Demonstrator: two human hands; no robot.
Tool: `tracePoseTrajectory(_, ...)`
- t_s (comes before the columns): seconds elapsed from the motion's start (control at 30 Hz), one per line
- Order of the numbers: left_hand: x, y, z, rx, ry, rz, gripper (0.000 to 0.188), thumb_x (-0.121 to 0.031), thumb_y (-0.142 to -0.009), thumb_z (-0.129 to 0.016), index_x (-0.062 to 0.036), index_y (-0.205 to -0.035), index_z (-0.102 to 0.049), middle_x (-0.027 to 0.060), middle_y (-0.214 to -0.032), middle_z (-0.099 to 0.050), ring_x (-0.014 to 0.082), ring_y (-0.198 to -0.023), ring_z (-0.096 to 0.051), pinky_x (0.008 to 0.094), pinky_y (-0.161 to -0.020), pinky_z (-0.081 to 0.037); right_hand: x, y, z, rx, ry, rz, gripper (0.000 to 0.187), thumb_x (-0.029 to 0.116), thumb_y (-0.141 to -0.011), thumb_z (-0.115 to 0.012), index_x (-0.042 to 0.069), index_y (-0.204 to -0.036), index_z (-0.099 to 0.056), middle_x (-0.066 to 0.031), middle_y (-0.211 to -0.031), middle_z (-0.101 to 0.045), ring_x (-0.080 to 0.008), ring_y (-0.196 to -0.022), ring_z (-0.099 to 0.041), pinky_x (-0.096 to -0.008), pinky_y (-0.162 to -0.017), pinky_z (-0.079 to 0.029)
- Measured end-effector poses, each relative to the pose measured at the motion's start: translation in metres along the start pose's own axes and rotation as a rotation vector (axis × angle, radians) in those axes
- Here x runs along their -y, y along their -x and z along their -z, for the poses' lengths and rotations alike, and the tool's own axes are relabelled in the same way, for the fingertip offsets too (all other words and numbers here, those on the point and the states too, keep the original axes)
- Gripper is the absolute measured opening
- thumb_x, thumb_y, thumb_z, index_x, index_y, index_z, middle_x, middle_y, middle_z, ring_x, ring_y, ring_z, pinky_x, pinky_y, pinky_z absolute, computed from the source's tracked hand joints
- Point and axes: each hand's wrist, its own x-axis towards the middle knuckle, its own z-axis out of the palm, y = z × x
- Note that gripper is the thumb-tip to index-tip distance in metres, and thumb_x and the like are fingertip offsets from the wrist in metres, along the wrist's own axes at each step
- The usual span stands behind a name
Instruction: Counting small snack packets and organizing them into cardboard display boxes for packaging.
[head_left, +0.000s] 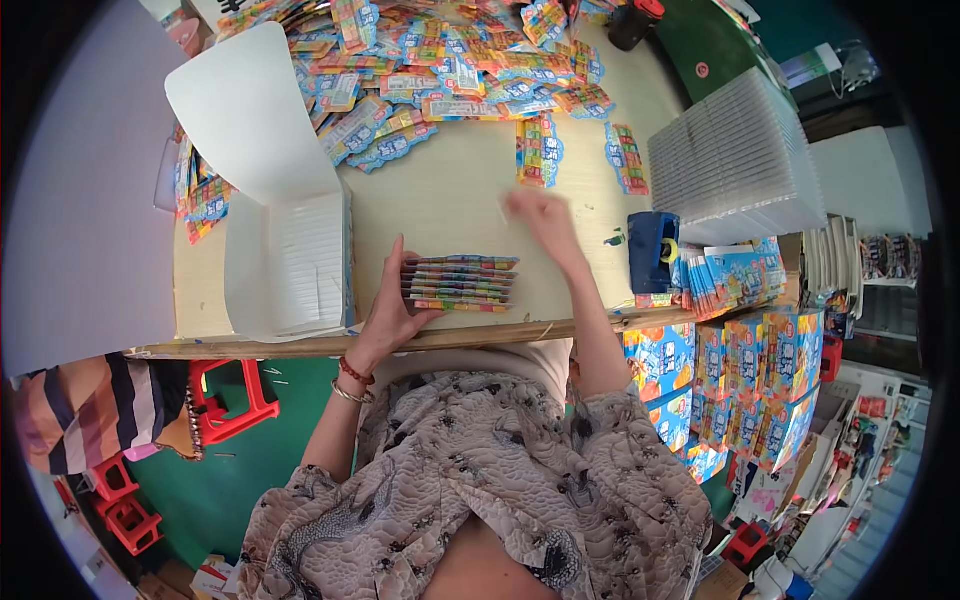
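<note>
My left hand (388, 305) is closed around the left end of a neat stack of colourful candy packets (462, 284), held on edge at the table's front edge. My right hand (542, 215) is over the table, smeared by motion, so its fingers do not read clearly. Just beyond it lies a single candy packet (537, 152) with a scalloped blue edge. Another loose packet (626, 160) lies farther right. To the left of my left hand stands an open white box (290, 265), its lid raised, with a ribbed white inside.
A big heap of packets (440, 75) covers the table's far side. At the right stand a tall stack of clear plastic trays (735, 155), a blue tape dispenser (654, 252) and flat blue cartons (735, 278). Filled-looking boxes (765, 355) are piled below; red stools (235, 400) stand left.
</note>
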Motion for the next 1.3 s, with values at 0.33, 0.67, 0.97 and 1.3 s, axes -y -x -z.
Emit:
tracePoseTrajectory(0.33, -0.007, -0.003, 0.002, 0.061, -0.032, 0.018, 0.072, 0.004, -0.066, -0.080, -0.0045, -0.124, -0.038, 0.0113, -0.119, -0.041, 0.0213, -0.107, -0.051, 0.0299, -0.092, -0.045, 0.011, -0.105, 0.031, -0.101, 0.811, -0.354, 0.099, 0.058, -0.061, -0.075, -0.011, -0.123, -0.043, -0.0179, -0.128, -0.045, -0.0338, -0.123, -0.037, -0.0487, -0.096, -0.034)
tracePoseTrajectory(0.67, -0.008, -0.007, -0.005, -0.114, -0.219, -0.174, 0.083, 0.001, -0.063, -0.082, -0.0042, -0.131, -0.035, 0.0181, -0.128, -0.041, 0.0296, -0.118, -0.046, 0.0343, -0.099, -0.043, 0.045, -0.012, -0.013, 0.610, 0.220, 0.437, 0.013, 0.014, -0.085, -0.059, 0.004, -0.093, -0.058, -0.0095, -0.077, -0.065, -0.0122, -0.075, -0.062, -0.0291, -0.065, -0.048)
tracePoseTrajectory(0.97, -0.008, -0.005, 0.004, 0.068, -0.102, -0.025, 0.089, 0.000, -0.061, -0.084, -0.0062, -0.133, -0.034, 0.0121, -0.126, -0.041, 0.0242, -0.118, -0.046, 0.0336, -0.101, -0.040, -0.023, -0.155, 0.074, -0.851, -0.336, -0.147, 0.034, 0.023, -0.086, -0.067, -0.008, -0.091, -0.053, -0.0142, -0.079, -0.061, -0.0189, -0.064, -0.063, -0.0329, -0.047, -0.055)
tracePoseTrajectory(1.3, -0.007, -0.007, 0.008, 0.084, -0.129, -0.085, 0.084, -0.002, -0.061, -0.084, -0.0070, -0.130, -0.035, 0.0147, -0.128, -0.039, 0.0261, -0.118, -0.045, 0.0329, -0.099, -0.041, -0.043, -0.121, 0.076, -0.556, -0.187, 0.191, 0.016, -0.003, -0.086, -0.056, -0.003, -0.102, -0.060, -0.0068, -0.091, -0.064, -0.0124, -0.079, -0.061, -0.0265, -0.066, -0.052)
